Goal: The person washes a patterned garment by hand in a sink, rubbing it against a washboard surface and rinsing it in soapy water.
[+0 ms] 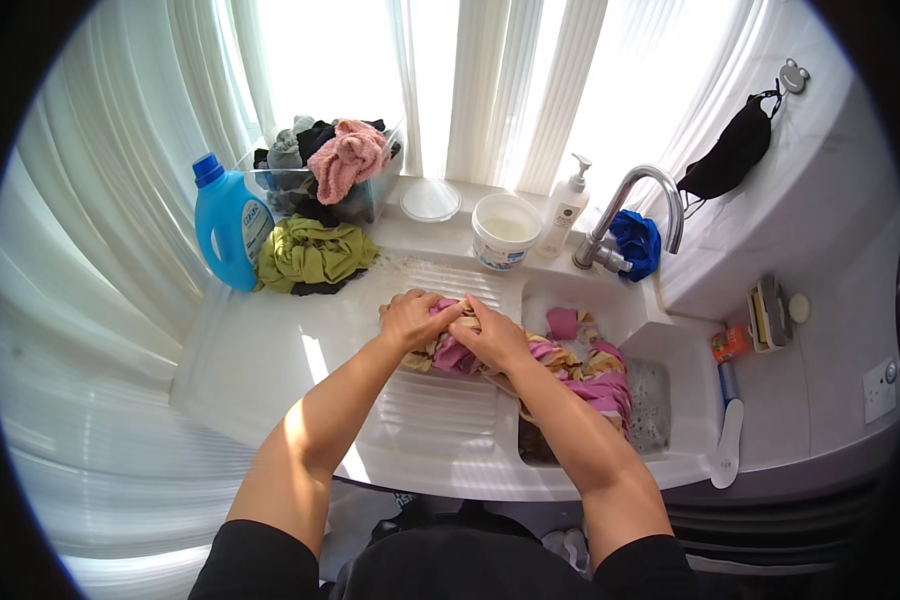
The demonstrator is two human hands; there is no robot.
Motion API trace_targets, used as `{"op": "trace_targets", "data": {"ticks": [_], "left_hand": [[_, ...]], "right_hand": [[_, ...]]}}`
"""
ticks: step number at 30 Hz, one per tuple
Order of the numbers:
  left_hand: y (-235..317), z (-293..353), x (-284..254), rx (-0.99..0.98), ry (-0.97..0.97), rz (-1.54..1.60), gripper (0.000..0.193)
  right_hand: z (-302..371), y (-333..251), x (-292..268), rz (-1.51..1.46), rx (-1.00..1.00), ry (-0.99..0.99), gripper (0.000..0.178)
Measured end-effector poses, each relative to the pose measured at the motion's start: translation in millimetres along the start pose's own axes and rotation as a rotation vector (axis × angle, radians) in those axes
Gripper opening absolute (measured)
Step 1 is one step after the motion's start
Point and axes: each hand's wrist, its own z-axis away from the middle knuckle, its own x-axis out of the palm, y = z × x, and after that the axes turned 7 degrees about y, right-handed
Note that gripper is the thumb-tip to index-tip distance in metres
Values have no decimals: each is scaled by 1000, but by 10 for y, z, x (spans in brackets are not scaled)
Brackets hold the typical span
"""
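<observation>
A wet pink and yellow patterned cloth [598,388] stretches from the ribbed washboard [440,410] into the sink basin [652,400] on the right. My left hand [410,318] is closed on the cloth's left end, over the ribs. Close beside it, my right hand [492,335] grips the same bunched cloth, thumbs almost meeting. Part of the cloth lies in sudsy water in the basin. The fingertips of both hands are partly hidden by the folds.
Behind stand a blue detergent bottle [232,225], a green garment [315,252], a clear bin [365,200] of clothes, a white tub [505,232], its lid [430,200], a pump bottle [564,210] and the faucet [660,180]. A white-handled brush [730,445] rests at the right edge.
</observation>
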Motion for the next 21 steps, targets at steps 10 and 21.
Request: {"op": "trace_targets", "data": {"ticks": [10,21], "left_hand": [[-139,1356,449,389,598,-55,26],[-178,566,92,-58,-166,-105,96]], "right_hand": [[1168,106,502,180,-678,460,65],[705,-52,141,281,-389,12,111]]}}
